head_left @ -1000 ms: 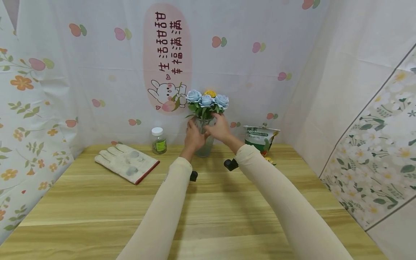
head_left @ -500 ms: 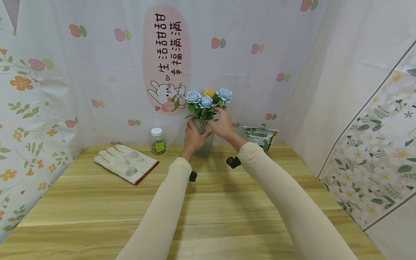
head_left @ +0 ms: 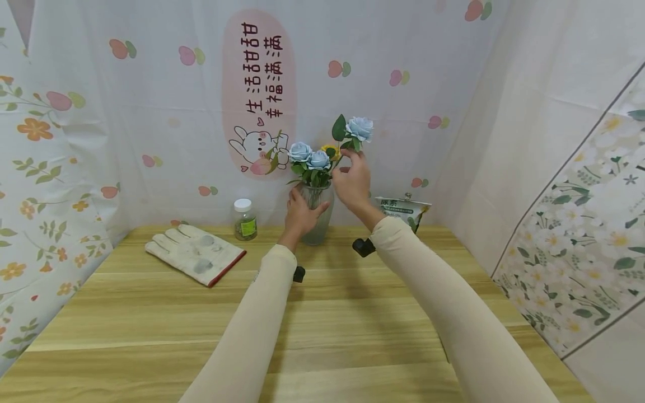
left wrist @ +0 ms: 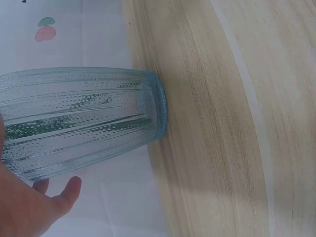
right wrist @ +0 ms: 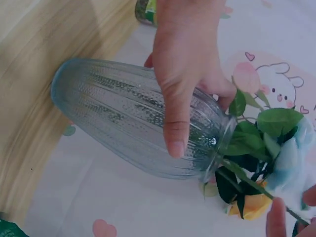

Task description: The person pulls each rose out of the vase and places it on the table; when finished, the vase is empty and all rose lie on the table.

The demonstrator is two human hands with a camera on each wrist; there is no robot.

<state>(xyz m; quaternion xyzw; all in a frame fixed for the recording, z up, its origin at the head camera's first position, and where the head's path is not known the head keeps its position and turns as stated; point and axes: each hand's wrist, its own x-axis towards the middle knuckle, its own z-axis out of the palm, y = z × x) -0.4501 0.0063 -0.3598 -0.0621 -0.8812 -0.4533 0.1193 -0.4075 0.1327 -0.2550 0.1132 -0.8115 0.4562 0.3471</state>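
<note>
A ribbed clear glass vase (head_left: 316,230) stands upright at the back of the table. My left hand (head_left: 300,214) grips its upper part from the left, the thumb lying across the glass in the right wrist view. Above and right of the rim, my right hand (head_left: 354,180) pinches the stem (right wrist: 256,187) of a blue rose (head_left: 360,129). That bloom is raised over the others. Two blue roses (head_left: 309,157) and a yellow rose (right wrist: 250,206) sit at the vase mouth among green leaves. The lower end of the pinched stem is hard to make out among the others.
A white-capped jar (head_left: 245,219) stands left of the vase. Further left lies a pale work glove (head_left: 199,253) with a red edge. Behind my right forearm is a green-and-white pouch (head_left: 403,208), partly hidden. A patterned curtain (head_left: 176,112) hangs close behind the vase.
My right hand has moved from the vase's rim up and right, lifting one blue rose above the rest. My left hand has stayed on the vase.
</note>
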